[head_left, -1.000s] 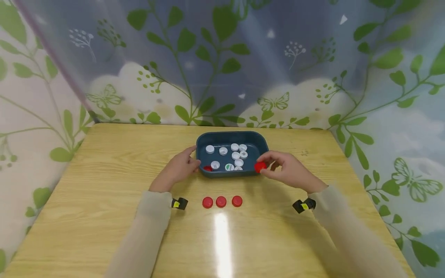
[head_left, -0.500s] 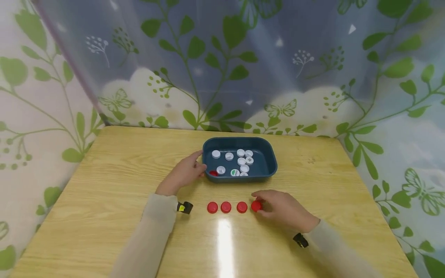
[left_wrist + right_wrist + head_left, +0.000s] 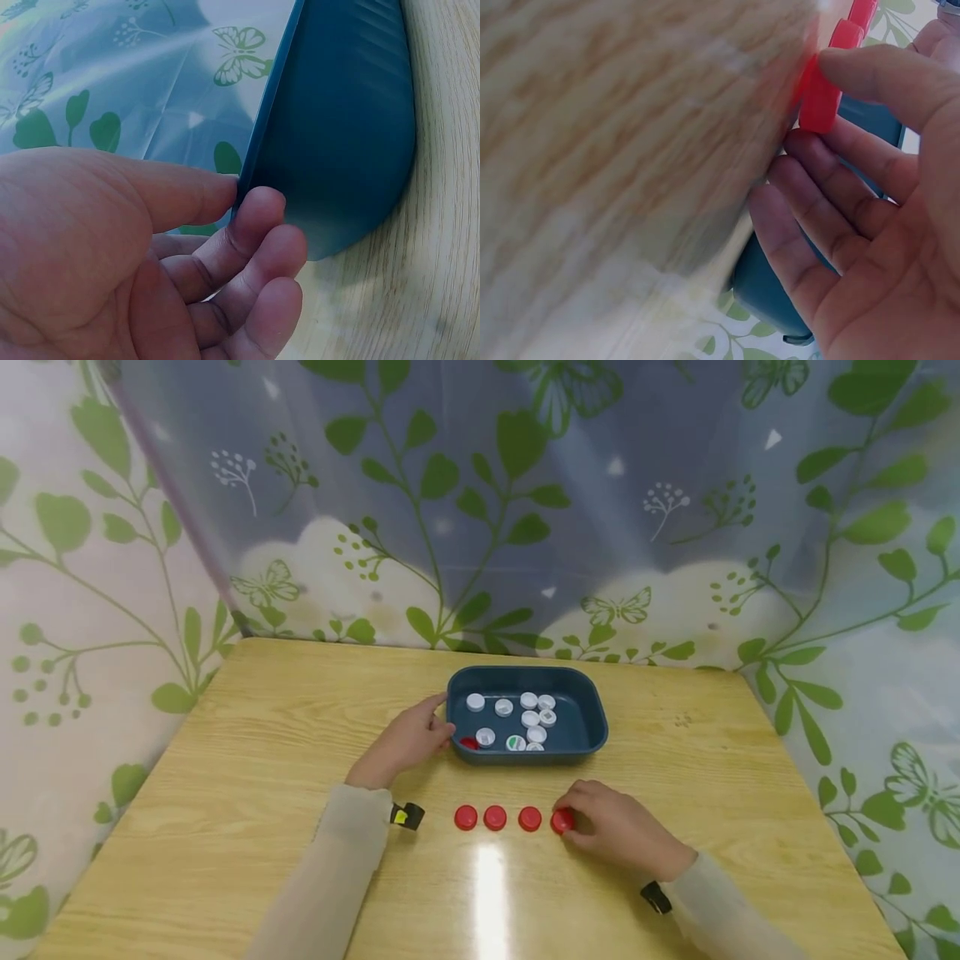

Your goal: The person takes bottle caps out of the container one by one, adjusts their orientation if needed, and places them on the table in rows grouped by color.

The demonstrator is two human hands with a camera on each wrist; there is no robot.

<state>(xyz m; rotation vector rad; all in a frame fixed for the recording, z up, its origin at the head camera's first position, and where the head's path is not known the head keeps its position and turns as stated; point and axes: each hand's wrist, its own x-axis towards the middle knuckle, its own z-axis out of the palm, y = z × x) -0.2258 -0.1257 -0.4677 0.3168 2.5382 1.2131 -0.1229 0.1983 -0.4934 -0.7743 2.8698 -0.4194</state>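
Note:
My right hand (image 3: 628, 828) pinches a red bottle cap (image 3: 562, 822) between thumb and fingers, low at the table, at the right end of a row. Three more red caps (image 3: 495, 817) lie to its left. In the right wrist view, the thumb lies against the pinched cap (image 3: 821, 105). At the tray's left end, my left hand (image 3: 408, 739) holds the rim of the dark blue tray (image 3: 525, 760); the left wrist view has thumb and fingertips at the tray wall (image 3: 337, 127). Inside are several white caps (image 3: 530, 719) and a red cap (image 3: 468, 743), partly hidden by the front wall.
The wooden table (image 3: 337, 693) runs back to a leaf-patterned cloth (image 3: 465, 527), which also rises along both sides. A bright light reflection lies on the tabletop in front of the row of caps.
My right hand has brought the red cap from the tray's front right corner to the right end of the row. My left hand stays at the tray; the head view has shifted slightly.

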